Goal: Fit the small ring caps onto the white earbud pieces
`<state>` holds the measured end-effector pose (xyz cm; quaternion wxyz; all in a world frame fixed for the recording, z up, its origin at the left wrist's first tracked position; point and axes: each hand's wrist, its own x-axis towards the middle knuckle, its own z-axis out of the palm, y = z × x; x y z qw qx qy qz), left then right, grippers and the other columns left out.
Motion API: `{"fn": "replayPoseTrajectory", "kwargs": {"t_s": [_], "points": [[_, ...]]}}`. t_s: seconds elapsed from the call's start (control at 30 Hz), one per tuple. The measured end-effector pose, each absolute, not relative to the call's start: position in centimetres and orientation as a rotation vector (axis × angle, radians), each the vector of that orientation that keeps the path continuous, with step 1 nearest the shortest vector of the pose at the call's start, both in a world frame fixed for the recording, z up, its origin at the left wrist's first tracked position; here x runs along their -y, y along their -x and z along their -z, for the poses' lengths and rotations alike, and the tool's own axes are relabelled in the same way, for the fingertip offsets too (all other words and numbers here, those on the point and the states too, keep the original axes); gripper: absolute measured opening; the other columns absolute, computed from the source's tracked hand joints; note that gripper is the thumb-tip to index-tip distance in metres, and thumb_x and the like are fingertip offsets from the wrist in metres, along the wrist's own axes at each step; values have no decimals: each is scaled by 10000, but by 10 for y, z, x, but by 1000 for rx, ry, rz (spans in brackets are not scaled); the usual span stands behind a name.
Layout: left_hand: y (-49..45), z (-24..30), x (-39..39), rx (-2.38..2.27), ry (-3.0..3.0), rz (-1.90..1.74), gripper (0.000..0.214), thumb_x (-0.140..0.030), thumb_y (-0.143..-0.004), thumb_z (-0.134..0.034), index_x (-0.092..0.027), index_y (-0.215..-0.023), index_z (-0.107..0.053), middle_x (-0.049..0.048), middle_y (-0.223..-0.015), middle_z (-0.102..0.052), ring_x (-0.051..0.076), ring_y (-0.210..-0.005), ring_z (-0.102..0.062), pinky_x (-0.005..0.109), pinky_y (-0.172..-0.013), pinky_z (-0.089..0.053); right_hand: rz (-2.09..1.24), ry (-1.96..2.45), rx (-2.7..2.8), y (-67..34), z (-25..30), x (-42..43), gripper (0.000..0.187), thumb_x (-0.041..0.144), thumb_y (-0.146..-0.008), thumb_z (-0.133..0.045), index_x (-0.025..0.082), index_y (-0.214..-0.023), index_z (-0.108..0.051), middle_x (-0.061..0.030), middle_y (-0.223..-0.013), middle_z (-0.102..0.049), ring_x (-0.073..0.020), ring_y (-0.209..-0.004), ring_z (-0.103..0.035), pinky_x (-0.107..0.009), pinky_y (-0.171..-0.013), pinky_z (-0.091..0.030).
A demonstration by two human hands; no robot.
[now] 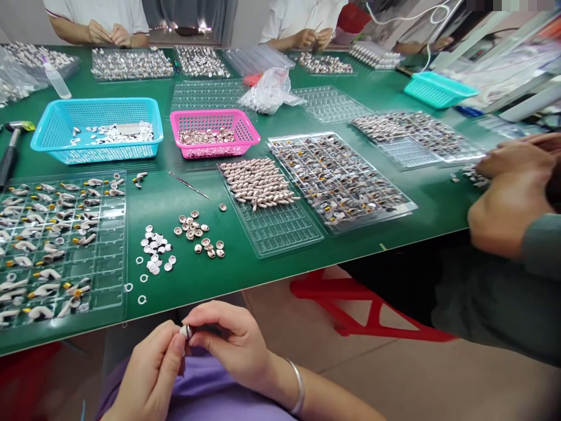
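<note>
My left hand (pixel 151 368) and my right hand (pixel 230 339) meet below the table's near edge, over my lap. Both are closed in a pinch on one small white and silver part (pixel 186 331) held between the fingertips. A silver bangle (pixel 298 386) circles my right wrist. On the green table (pixel 175 193) just ahead lie a small heap of white discs (pixel 155 248) and a scatter of small silver caps (pixel 199 231). A clear tray (pixel 56 245) of white bent parts lies to the left.
Blue basket (pixel 99 128) and pink basket (pixel 214 133) stand mid-table, tweezers (pixel 188 185) in front of them. Clear trays (pixel 337 175) of parts fill the right. A co-worker's arm (pixel 508 199) rests at the right edge; two people sit opposite. A red stool (pixel 359 304) stands below.
</note>
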<state>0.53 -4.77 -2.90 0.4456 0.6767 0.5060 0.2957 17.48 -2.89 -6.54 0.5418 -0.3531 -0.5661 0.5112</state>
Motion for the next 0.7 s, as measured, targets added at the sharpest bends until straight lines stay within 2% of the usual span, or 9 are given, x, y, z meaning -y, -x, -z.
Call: {"fn": "replayPoseTrajectory", "kwargs": {"t_s": [0.13, 0.37, 0.53, 0.7], "points": [[-5, 29, 49, -1256, -1673, -748, 396, -343, -1020, -379, -216, -679, -537, -38, -588, -551, 101, -517, -545, 168, -513, -435, -1174, 772, 1336, -175, 65, 30, 260, 120, -829, -754, 252, -1052, -771, -63, -927, -784, -165, -828, -751, -243, -758, -618], [-9, 25, 49, -1270, -1665, -750, 378, -318, -1006, -404, -216, -662, -523, -39, -585, -546, 100, -514, -524, 171, -507, -427, -1275, 722, 1232, -172, 68, 31, 392, 53, -805, -757, 354, -1057, -773, -12, -959, -788, -130, -800, -750, -198, -708, -621], [-16, 21, 46, -1313, -1653, -775, 404, -333, -991, -409, -214, -619, -511, -41, -539, -521, 97, -470, -494, 173, -459, -397, -1456, 772, 1055, -170, 71, 32, 301, 94, -756, -814, 341, -927, -807, 5, -896, -799, -120, -784, -753, -163, -700, -612], [-19, 18, 46, -1340, -1626, -743, 436, -363, -992, -398, -211, -596, -497, -45, -510, -489, 97, -447, -461, 184, -441, -366, -1664, 849, 822, -169, 75, 33, 182, 192, -650, -903, 291, -776, -818, -5, -812, -801, -132, -740, -755, -175, -701, -613]]}}
